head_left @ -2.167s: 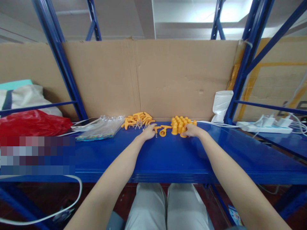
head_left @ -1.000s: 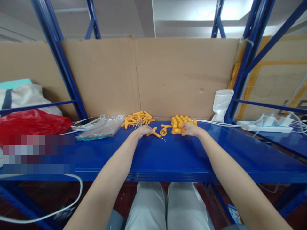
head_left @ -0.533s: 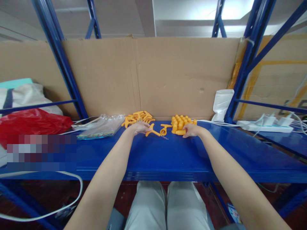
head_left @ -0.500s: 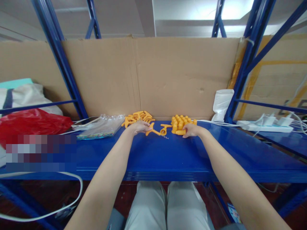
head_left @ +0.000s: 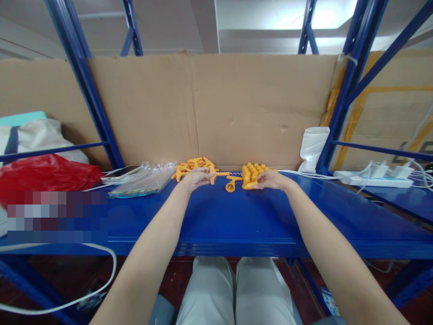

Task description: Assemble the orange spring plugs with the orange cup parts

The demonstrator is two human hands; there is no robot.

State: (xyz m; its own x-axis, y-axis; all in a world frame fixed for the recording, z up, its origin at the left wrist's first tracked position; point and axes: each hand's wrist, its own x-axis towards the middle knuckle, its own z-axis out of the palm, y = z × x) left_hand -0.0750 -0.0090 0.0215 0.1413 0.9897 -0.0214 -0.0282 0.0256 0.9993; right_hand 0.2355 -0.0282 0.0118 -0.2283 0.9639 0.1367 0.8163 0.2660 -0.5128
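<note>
My left hand (head_left: pixel 195 177) is closed on an orange T-handled corkscrew piece (head_left: pixel 216 174), lifted a little above the blue shelf (head_left: pixel 237 216), its spiral pointing right. My right hand (head_left: pixel 269 179) is closed on an orange sleeve piece (head_left: pixel 249 184), held on its side just off the shelf. Behind my left hand lies a heap of orange handle pieces (head_left: pixel 189 164). A cluster of upright orange sleeves (head_left: pixel 254 171) stands behind my right hand. One orange handle piece (head_left: pixel 232 183) lies between the two hands.
A clear plastic bag (head_left: pixel 144 180) and a phone (head_left: pixel 118 174) lie at the left, beside a red bag (head_left: pixel 43 176). A white bag (head_left: pixel 313 146), cables and a power strip (head_left: pixel 372 180) are at the right. Cardboard (head_left: pixel 216 108) backs the shelf. Blue uprights stand either side.
My left hand has lifted the corkscrew piece off the shelf and turned it level. My right hand has picked one sleeve from the cluster and raised it towards the corkscrew.
</note>
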